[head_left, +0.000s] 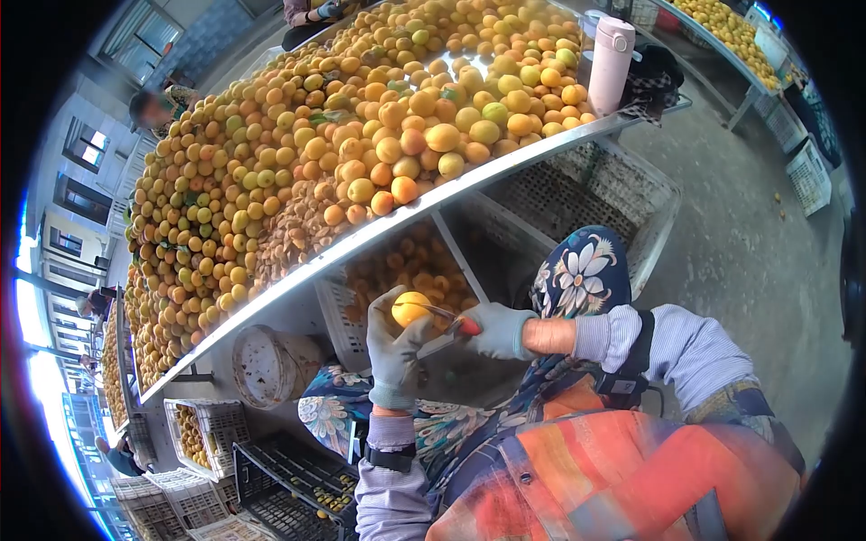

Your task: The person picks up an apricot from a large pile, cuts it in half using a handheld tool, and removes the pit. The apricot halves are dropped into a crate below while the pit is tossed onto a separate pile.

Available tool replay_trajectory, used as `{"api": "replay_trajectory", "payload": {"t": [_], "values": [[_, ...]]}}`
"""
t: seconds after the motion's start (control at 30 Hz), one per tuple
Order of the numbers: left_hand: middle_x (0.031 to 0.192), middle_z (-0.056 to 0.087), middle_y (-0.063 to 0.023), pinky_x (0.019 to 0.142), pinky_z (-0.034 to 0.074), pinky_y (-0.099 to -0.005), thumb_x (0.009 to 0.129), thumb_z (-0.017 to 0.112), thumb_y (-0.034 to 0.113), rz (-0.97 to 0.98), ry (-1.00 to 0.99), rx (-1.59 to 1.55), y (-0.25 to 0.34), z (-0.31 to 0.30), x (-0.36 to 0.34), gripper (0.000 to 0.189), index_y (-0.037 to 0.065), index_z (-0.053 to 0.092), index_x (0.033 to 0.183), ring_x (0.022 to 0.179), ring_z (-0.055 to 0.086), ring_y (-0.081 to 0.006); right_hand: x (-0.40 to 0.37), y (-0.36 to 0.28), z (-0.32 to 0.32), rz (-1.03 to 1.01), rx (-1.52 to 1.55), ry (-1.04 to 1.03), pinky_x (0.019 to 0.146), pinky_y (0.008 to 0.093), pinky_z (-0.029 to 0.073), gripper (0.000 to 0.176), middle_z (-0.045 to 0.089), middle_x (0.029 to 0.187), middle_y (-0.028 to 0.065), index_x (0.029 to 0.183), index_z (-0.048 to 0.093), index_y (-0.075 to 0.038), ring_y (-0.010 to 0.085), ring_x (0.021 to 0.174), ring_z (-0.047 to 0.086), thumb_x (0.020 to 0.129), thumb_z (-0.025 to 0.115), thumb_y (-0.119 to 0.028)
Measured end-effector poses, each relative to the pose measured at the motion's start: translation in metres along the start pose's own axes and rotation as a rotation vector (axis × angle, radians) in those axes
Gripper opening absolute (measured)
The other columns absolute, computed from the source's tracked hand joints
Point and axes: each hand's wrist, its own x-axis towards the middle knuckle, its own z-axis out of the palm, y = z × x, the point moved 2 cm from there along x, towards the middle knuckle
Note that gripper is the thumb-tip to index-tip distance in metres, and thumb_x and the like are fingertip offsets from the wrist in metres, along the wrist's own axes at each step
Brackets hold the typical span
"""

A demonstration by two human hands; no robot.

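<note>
A round yellow fruit is held by the fingers of the left hand, right in front of the chest. A small knife with a red handle is gripped by the fingers of the right hand, and its thin blade is pointed at the fruit from between 3 and 4 o'clock. The left thumb could be nicked if the blade slid on the slick, curved skin. The soft fruit could be squashed if it were squeezed too hard.

Just past the hands, squishy-looking fruit bits are held in a crate with hard, holey sides. A dirty, round bucket is seen at 8 o'clock.

Farther off, smooth fruit balls are heaped on the metal table. Some could be rolled off its thin rim by a bump. Rough brown pits are piled at 10 o'clock. A smooth, tall pink bottle is seen at 1 o'clock; it could be tipped by a knock.
</note>
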Motion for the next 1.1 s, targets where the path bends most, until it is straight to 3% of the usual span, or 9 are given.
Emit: {"api": "replay_trajectory", "payload": {"t": [0.13, 0.27, 0.4, 0.43, 0.5, 0.63, 0.77, 0.83, 1.1], "values": [[0.114, 0.054, -0.0066, 0.092, 0.045, -0.0272, 0.077, 0.078, 0.017, 0.006, 0.092, -0.038, 0.005, -0.001, -0.003, 0.063, -0.001, 0.045, 0.128, 0.104, 0.055, -0.016, -0.003, -0.018, -0.016, -0.2, 0.296, 0.346, 0.06, 0.0282, 0.045, 0.025, 0.065, 0.076, 0.006, 0.104, 0.063, -0.003, 0.0118, 0.069, 0.058, 0.088, 0.062, -0.022], [0.117, 0.054, -0.0076, 0.093, 0.045, -0.0272, 0.081, 0.074, 0.015, 0.063, -0.014, 0.022, 0.008, 0.012, -0.01, 0.062, -0.001, 0.043, 0.132, 0.105, 0.054, -0.0161, 0.005, -0.034, -0.03, 0.005, 0.663, 0.279, 0.063, 0.0223, 0.046, 0.033, 0.06, 0.08, -0.0019, 0.112, 0.06, -0.003, 0.0083, 0.069, 0.054, 0.089, 0.063, -0.026], [0.126, 0.051, -0.0121, 0.097, 0.045, -0.034, 0.079, 0.069, 0.005, 0.459, 0.033, 0.506, -0.009, 0.016, -0.003, 0.054, 0.001, 0.047, 0.128, 0.116, 0.051, -0.0224, -0.001, -0.06, -0.021, 0.08, 0.781, 0.198, 0.07, 0.0226, 0.048, 0.035, 0.06, 0.091, -0.0002, 0.112, 0.061, -0.005, 0.0079, 0.076, 0.055, 0.09, 0.062, -0.033], [0.121, 0.054, -0.0129, 0.095, 0.046, -0.0354, 0.075, 0.069, 0.002, 0.47, 0.081, 0.496, 0.006, 0.028, -0.01, 0.053, 0.004, 0.051, 0.124, 0.115, 0.053, -0.025, 0.024, -0.03, -0.007, -0.182, 0.71, 0.236, 0.078, 0.0246, 0.049, 0.032, 0.061, 0.097, 0.0009, 0.11, 0.061, -0.006, 0.0086, 0.084, 0.056, 0.091, 0.06, -0.032], [0.115, 0.053, -0.0152, 0.089, 0.047, -0.0396, 0.069, 0.072, 0.004, 0.762, 0.168, 0.87, 0.011, 0.027, -0.007, 0.059, 0.009, 0.052, 0.124, 0.105, 0.055, -0.0328, 0.024, -0.041, -0.003, -0.133, 0.803, 0.294, 0.081, 0.0259, 0.049, 0.028, 0.062, 0.099, 0.0007, 0.108, 0.062, -0.006, 0.0095, 0.09, 0.058, 0.091, 0.062, -0.028], [0.102, 0.056, -0.0156, 0.079, 0.047, -0.0412, 0.079, 0.068, 0.02, 0.452, 0.12, 0.873, 0.025, 0.029, -0.01, 0.059, 0.014, 0.047, 0.134, 0.094, 0.057, -0.0343, 0.028, -0.043, -0.003, -0.073, 0.951, 0.314, 0.069, 0.0235, 0.051, 0.021, 0.062, 0.091, -0.0014, 0.102, 0.061, -0.008, 0.0076, 0.081, 0.059, 0.09, 0.063, -0.026], [0.102, 0.059, -0.0153, 0.076, 0.048, -0.0403, 0.087, 0.06, 0.033, 0.393, 0.163, 0.994, 0.016, 0.031, -0.006, 0.056, 0.013, 0.043, 0.137, 0.092, 0.06, -0.0342, 0.033, -0.047, 0.003, -0.2, 0.965, 0.374, 0.058, 0.0189, 0.046, 0.018, 0.06, 0.085, -0.0037, 0.095, 0.061, -0.009, 0.004, 0.07, 0.056, 0.09, 0.063, -0.027], [0.101, 0.061, -0.0172, 0.074, 0.05, -0.0415, 0.09, 0.055, 0.035, 0.543, 0.313, 0.643, 0.004, 0.035, 0.0, 0.048, 0.016, 0.044, 0.132, 0.089, 0.062, -0.0373, 0.038, -0.047, 0.006, -0.19, 0.982, 0.432, 0.049, 0.0179, 0.04, 0.019, 0.056, 0.073, -0.0059, 0.089, 0.06, -0.009, 0.0019, 0.059, 0.051, 0.091, 0.062, -0.027], [0.095, 0.065, -0.0184, 0.071, 0.05, -0.0419, 0.097, 0.045, 0.035, 0.313, 0.442, 0.398, -0.017, 0.036, 0.014, 0.028, 0.014, 0.05, 0.115, 0.086, 0.064, -0.0391, 0.061, -0.038, 0.008, -0.286, 0.735, 0.569, 0.053, 0.0179, 0.038, 0.017, 0.056, 0.069, -0.0054, 0.082, 0.061, -0.005, 0.0004, 0.061, 0.048, 0.091, 0.063, -0.019]]}}
